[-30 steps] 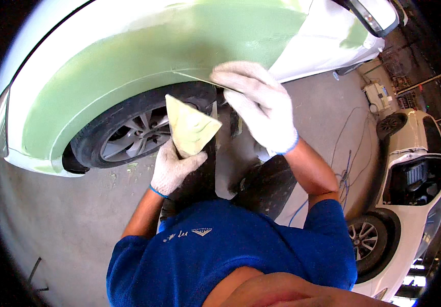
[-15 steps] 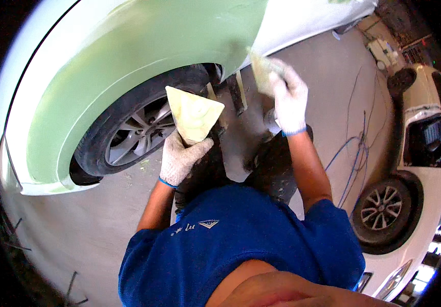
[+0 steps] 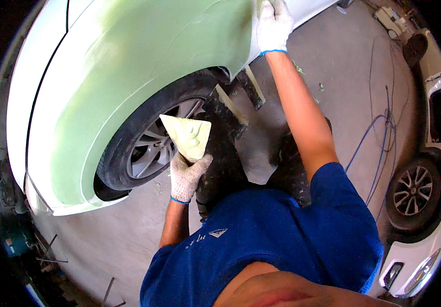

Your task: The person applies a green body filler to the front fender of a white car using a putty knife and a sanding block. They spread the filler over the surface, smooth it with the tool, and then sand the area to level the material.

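Holding a pale-yellow, roughly triangular flat plate (image 3: 205, 126) by its narrow lower end, the left grip (image 3: 185, 180), a hand in a white knitted glove, pinches it between thumb and fingers. On the plate's face sits a thick, ridged mound of pale yellow-green paste (image 3: 192, 134). Plate and paste appear before the silver-spoked, black-tyred wheel (image 3: 154, 156); from this angle no contact with the wheel can be confirmed.

At the upper edge of the view, the right grip (image 3: 275, 28), likewise gloved, is folded on a thin yellow-green blade (image 3: 259, 7), of which only a sliver shows. It lies over the border between the green-coated wheel-arch panel (image 3: 179, 46) and the white bodywork (image 3: 307, 7) beside it. Whether the blade touches the surface cannot be told.

The step in hand is judged to be the spreading of paste over the bodywork. The next move would call for a shallow blade angle, even pressure along the curve, and the loaded plate held level and within easy reach.
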`<action>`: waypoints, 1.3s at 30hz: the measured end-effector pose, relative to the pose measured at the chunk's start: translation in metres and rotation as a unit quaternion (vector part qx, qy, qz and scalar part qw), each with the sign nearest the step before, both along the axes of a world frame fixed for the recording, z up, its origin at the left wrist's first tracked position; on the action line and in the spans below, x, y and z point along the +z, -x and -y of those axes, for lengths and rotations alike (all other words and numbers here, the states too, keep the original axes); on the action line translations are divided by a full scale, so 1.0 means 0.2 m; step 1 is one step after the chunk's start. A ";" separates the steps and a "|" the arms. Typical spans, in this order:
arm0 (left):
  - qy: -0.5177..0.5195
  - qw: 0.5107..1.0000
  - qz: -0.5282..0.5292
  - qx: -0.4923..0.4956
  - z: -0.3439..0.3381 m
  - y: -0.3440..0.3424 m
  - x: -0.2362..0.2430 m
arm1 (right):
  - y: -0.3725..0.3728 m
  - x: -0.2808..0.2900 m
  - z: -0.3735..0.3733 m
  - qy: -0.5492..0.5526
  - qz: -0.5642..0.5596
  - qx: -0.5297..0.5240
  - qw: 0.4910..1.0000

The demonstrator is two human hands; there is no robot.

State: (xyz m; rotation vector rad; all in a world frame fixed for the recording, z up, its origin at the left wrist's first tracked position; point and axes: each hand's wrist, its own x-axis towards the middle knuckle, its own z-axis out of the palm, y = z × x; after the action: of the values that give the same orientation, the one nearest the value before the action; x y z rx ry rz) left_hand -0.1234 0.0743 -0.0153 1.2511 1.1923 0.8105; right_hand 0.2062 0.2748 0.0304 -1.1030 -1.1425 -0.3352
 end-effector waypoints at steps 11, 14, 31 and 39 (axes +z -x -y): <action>0.010 1.000 0.018 -0.010 -0.03 -0.01 -0.02 | 0.11 -0.10 0.06 0.002 0.004 -0.013 1.000; 0.001 1.000 0.017 -0.004 -0.04 -0.01 -0.05 | 0.20 -0.14 0.05 0.000 0.010 -0.023 1.000; 0.003 0.997 0.064 -0.046 0.13 0.25 -0.08 | 0.76 -0.10 0.21 0.004 0.106 -0.036 0.994; 0.047 0.997 0.060 0.002 0.25 0.50 0.01 | 1.23 -0.03 0.55 0.005 0.145 0.062 0.987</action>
State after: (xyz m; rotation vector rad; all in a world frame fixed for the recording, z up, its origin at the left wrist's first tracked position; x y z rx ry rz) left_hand -0.2225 0.0239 -0.0138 1.1098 1.1232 0.8119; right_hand -0.0396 0.1651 0.0250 -1.0075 -1.4654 -0.4005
